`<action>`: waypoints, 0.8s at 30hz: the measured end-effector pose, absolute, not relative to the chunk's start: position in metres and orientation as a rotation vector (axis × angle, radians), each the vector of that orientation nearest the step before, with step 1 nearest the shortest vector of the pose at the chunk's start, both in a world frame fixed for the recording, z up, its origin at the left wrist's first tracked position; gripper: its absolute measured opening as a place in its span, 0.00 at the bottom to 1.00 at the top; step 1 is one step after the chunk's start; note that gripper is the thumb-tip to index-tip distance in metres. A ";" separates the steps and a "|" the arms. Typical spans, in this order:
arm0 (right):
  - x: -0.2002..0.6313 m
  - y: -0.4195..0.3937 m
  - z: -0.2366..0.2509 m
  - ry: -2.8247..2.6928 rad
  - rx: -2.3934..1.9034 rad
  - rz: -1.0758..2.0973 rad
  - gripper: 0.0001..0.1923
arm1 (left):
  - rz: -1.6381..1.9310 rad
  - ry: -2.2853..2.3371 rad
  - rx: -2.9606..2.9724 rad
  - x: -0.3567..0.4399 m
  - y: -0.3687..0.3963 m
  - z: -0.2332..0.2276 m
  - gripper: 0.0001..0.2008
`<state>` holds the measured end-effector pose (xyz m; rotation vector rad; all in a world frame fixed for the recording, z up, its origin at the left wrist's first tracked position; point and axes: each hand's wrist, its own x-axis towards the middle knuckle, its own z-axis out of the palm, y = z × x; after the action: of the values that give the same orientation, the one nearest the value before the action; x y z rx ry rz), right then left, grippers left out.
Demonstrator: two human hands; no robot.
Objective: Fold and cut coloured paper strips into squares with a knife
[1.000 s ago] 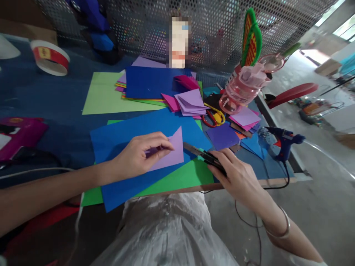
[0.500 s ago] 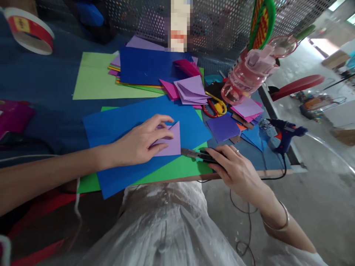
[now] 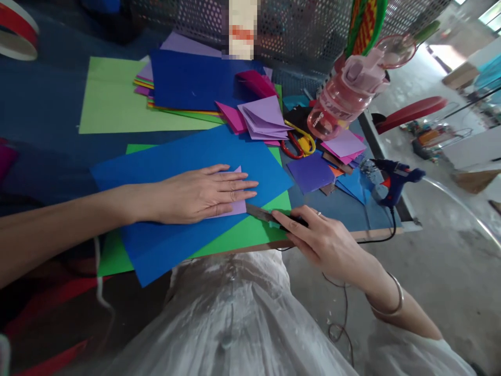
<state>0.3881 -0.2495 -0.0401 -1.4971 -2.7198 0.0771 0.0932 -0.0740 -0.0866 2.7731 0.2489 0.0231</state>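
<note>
Your left hand [image 3: 203,193] flat, fingers spread, pressing lilac paper [image 3: 237,207] onto blue sheet [image 3: 172,167]. Your right hand [image 3: 317,241] grips utility knife [image 3: 274,216], blade just right of lilac paper.

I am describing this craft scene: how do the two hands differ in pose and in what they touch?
The left hand lies flat, fingers spread, pressing the lilac paper onto the blue sheet. The right hand curls its fingers around a utility knife, blade beside that paper. Both rest low on the table.
</note>
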 end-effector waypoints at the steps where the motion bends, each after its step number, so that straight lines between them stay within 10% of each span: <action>1: 0.387 -0.249 -0.040 -2.732 -1.497 0.060 0.24 | 0.011 0.251 2.779 0.092 -0.075 -0.086 0.28; 24: 0.377 -0.241 -0.040 -2.847 -1.375 -0.110 0.24 | 0.206 0.313 2.631 0.090 -0.079 -0.092 0.28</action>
<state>0.3771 -0.2406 -0.0404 -1.3755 -2.8475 -0.1102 0.0898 -0.0787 -0.0921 2.6315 0.3129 0.2058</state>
